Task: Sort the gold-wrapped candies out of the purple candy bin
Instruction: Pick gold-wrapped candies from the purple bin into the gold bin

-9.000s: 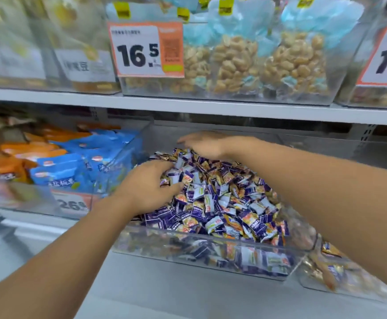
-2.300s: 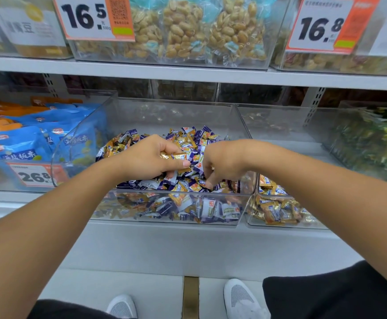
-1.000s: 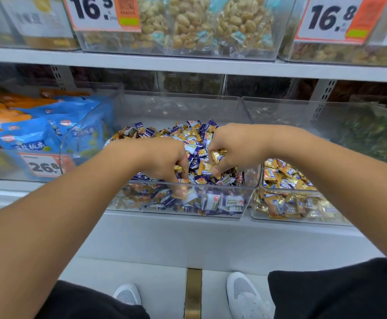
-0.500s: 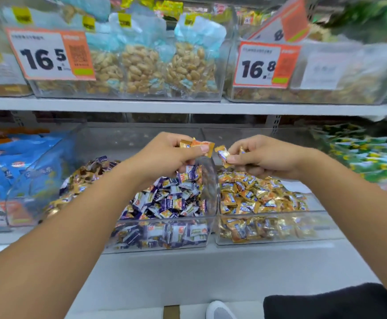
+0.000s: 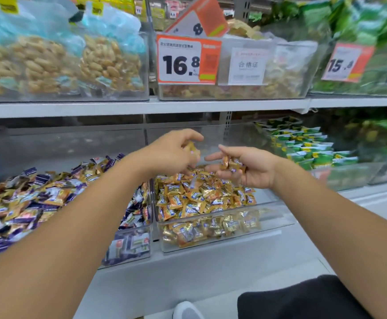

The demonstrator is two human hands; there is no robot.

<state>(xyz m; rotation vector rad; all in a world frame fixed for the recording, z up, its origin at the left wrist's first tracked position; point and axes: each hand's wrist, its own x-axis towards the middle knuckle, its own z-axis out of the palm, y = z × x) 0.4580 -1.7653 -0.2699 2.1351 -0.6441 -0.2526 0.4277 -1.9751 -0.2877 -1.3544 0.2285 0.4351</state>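
Since half a sec ago both hands went right, from over the wall between the two bins to over the gold bin (image 5: 268,217). The view swung right too, so the purple candy bin (image 5: 128,247) now sits at the left and more green packs show on the right.

The left hand (image 5: 171,153) hangs over the far left part of the gold bin. Its fingers are curled & it pinches a gold-wrapped candy (image 5: 191,147) at the fingertips. The candy is a bit blurry.

The right hand (image 5: 247,166) is just right of it, palm turned up, fingers mostly straight. A few gold candies (image 5: 230,163) lie in the palm, thumb bent lightly beside them. The two hands are near each other, not touching.

The purple candy bin holds purple candies (image 5: 38,180) w/ gold ones mixed in on top. The gold bin is touching it on the right & holds a pile of gold candies.

Far up on the top shelf: bags of peanuts (image 5: 49,63), a 16.8 price tag (image 5: 187,61) & a 15.8 tag (image 5: 346,63). Green packs (image 5: 307,146) lie in the bin at the right. A white shoe (image 5: 187,311) shows near the bottom edge.
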